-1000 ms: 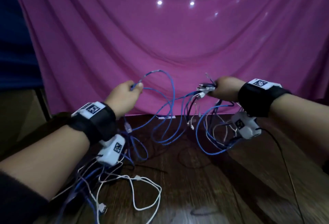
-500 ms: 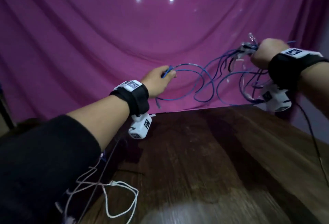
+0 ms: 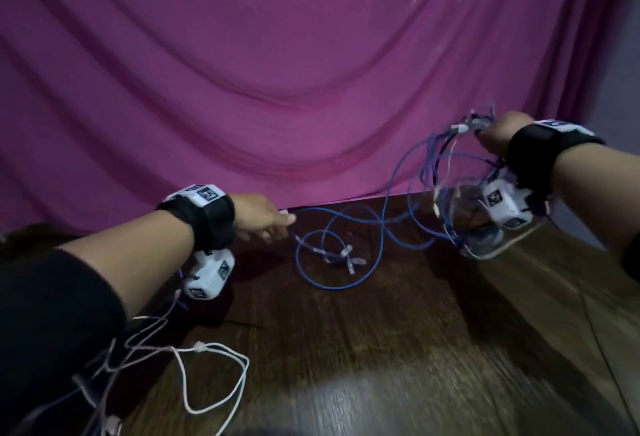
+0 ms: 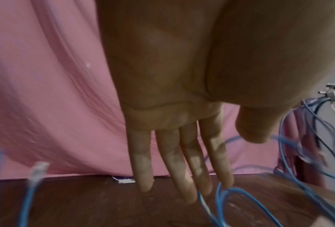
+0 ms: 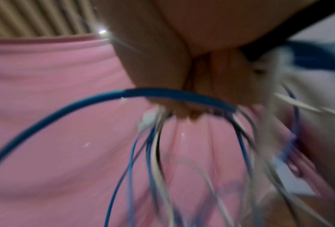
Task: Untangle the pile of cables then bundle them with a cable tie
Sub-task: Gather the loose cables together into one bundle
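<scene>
Head view — left hand [image 3: 263,219] flat-fingered near table's [image 3: 398,349] far edge, right hand [image 3: 498,134] gripping raised cable bundle [image 3: 450,165]

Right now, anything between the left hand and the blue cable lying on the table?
Nothing visible. The left hand is open, fingers straight, right beside the loose blue cable on the table. The right hand grips the cable bunch, held off to the side.
</scene>
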A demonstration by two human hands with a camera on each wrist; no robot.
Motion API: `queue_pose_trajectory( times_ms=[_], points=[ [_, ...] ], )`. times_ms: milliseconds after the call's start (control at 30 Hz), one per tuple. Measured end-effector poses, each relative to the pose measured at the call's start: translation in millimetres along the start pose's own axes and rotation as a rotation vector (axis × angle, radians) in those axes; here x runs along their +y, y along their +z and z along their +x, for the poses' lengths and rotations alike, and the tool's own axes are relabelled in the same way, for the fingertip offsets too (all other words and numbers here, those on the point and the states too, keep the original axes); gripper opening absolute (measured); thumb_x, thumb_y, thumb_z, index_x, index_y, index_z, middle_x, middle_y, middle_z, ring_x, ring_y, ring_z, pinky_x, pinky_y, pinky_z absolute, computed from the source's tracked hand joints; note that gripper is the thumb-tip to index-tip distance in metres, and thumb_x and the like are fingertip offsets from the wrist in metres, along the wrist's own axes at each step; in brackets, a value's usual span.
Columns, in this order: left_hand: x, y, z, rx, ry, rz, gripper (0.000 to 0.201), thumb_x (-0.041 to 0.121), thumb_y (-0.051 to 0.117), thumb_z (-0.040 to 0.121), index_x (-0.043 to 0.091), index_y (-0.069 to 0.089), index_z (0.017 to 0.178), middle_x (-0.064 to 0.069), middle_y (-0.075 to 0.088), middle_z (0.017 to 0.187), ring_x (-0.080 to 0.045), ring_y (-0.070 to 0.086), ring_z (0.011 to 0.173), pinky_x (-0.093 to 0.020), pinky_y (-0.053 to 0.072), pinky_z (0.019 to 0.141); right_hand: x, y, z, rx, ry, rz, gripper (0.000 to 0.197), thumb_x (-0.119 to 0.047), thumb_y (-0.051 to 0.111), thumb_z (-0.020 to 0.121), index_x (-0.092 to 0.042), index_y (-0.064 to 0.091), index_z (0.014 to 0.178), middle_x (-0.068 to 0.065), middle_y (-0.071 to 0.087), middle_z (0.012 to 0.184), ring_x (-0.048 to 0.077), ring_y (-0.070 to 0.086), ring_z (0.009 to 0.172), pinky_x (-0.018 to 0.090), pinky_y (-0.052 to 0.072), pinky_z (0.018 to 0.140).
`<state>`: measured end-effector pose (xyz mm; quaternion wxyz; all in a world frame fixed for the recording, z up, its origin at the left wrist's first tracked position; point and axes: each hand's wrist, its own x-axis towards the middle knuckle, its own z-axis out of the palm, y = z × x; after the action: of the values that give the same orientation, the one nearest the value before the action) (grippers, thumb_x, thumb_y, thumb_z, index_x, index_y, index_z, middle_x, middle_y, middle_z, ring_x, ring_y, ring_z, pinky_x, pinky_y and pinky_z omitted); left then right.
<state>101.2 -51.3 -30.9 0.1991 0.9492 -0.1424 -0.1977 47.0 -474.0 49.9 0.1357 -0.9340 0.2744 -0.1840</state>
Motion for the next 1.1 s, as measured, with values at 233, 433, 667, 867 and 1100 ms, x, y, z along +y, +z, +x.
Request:
queue_pose_trajectory(
  times_ms=[233,433,667,867,1100],
  points=[
    [-59.1,-26.1,-49.4,0.174,0.032,-0.084,0.037,0.047,0.053,0.102,0.016,0.071,0.111,0.005,0.077,0.103,-0.005,0.068,0.082,-0.027,0.049,0.073,-22.6,14.6,-8.7,-0.093,-0.141,-0.02,0.052,-0.025,0.073,0.091,0.01,0.057,0.127,0.03,0.064,0.115,0.042,0.064,0.105,0.043,0.048,0.083],
    [-104.0,-36.9,-109.3,0.249,0.037,-0.123,0.034,0.043,0.055,0.101,0.015,0.071,0.111,0.002,0.077,0.102,-0.009,0.072,0.085,-0.03,0.055,0.074,-55.1,2.0,-43.5,-0.074,-0.419,0.076,0.029,-0.034,0.064,0.096,-0.008,0.071,0.085,0.007,0.058,0.046,0.025,0.056,0.039,0.029,0.05,0.044],
    [-138.6,-4.1,-156.9,0.189,0.034,-0.187,0.031,0.04,0.055,0.102,0.013,0.07,0.107,-0.002,0.077,0.091,-0.014,0.074,0.074,-0.026,0.057,0.062,-100.8,44.1,-146.9,-0.327,-0.533,0.233,0.032,-0.036,0.058,0.095,-0.014,0.07,0.075,-0.003,0.049,0.044,0.008,0.04,0.03,0.02,0.032,0.034],
    [-149.3,35.6,-183.9,0.116,0.008,-0.062,0.031,0.04,0.057,0.102,0.015,0.07,0.089,0.002,0.074,0.079,-0.008,0.07,0.067,-0.018,0.05,0.054,-143.9,108.6,-255.4,-0.669,-0.721,0.159,0.037,-0.052,0.058,0.082,-0.017,0.072,0.08,-0.01,0.049,0.04,0.003,0.039,0.033,0.013,0.028,0.034],
    [-175.8,23.6,-244.9,0.591,0.179,0.113,0.017,0.046,0.067,0.093,0.032,0.072,0.084,0.011,0.066,0.066,0.001,0.053,0.057,-0.021,0.043,0.058,-162.9,136.4,-296.0,-0.662,-0.746,0.025,0.048,-0.051,0.058,0.089,-0.011,0.059,0.062,-0.002,0.053,0.049,0.008,0.044,0.04,0.015,0.029,0.034]
  ],
)
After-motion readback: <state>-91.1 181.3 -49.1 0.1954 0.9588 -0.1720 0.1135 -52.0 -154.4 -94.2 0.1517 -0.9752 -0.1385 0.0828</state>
